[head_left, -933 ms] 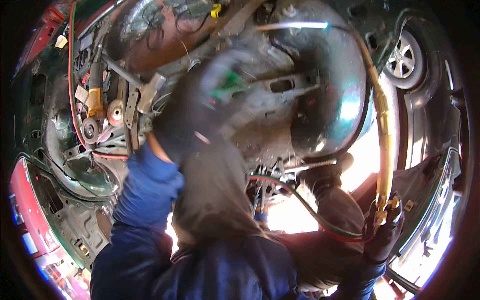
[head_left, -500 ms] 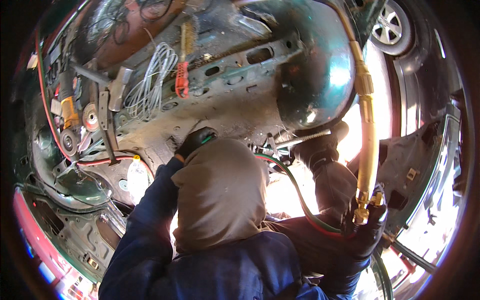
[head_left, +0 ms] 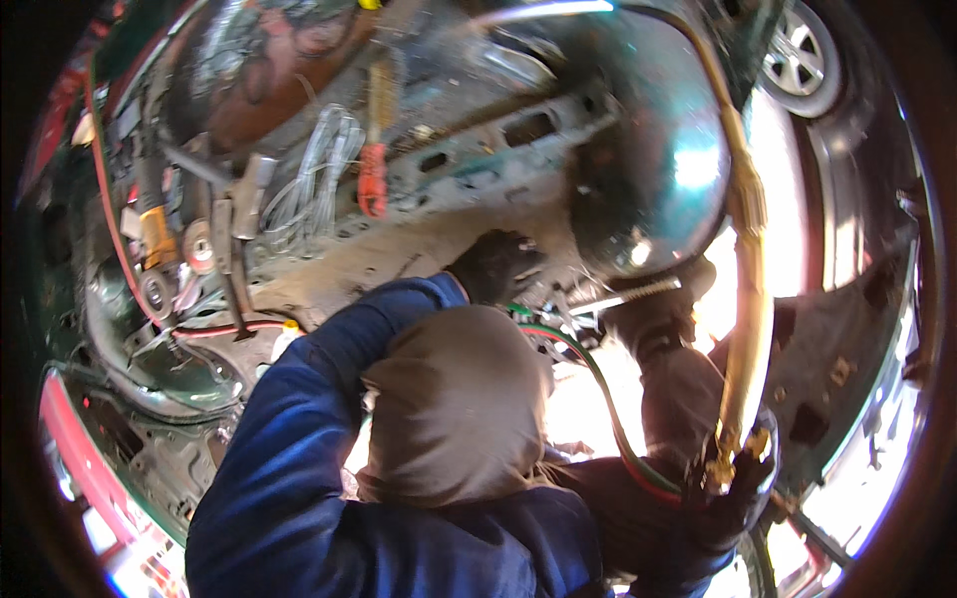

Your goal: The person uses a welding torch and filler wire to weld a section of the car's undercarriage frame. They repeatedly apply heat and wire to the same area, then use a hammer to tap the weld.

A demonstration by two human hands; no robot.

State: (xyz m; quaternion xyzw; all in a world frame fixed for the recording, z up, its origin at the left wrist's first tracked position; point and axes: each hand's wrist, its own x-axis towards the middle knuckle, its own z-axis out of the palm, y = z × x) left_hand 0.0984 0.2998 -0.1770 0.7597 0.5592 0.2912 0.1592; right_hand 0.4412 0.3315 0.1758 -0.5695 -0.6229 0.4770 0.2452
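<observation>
My right hand (head_left: 736, 490), in a black glove, grips the lower end of a brass gas torch (head_left: 750, 309). The torch stands upright at the right, its tube bending left at the top edge, where a bright white-blue streak shows. My left hand (head_left: 498, 267), also gloved, is over the grimy metal panel (head_left: 399, 261) with its fingers curled. Something small and pale shows at its fingertips, too blurred to name. A red and green hose (head_left: 598, 389) runs from near my left hand toward the torch's base. A brown cloth-covered shape (head_left: 459, 399) fills the middle.
A red-handled wire brush (head_left: 372, 179), a coil of wire (head_left: 314, 179), a hammer (head_left: 254, 194) and an angle grinder (head_left: 155, 234) lie at the upper left. Near my left sleeve stands a yellow-capped bottle (head_left: 288, 337), mostly hidden. A dark green rounded body panel (head_left: 648, 159) rises near the torch.
My left hand has moved right across the panel, and its sleeve now covers most of the bottle. My right hand still holds the torch. The streak at the top edge shows more now.
</observation>
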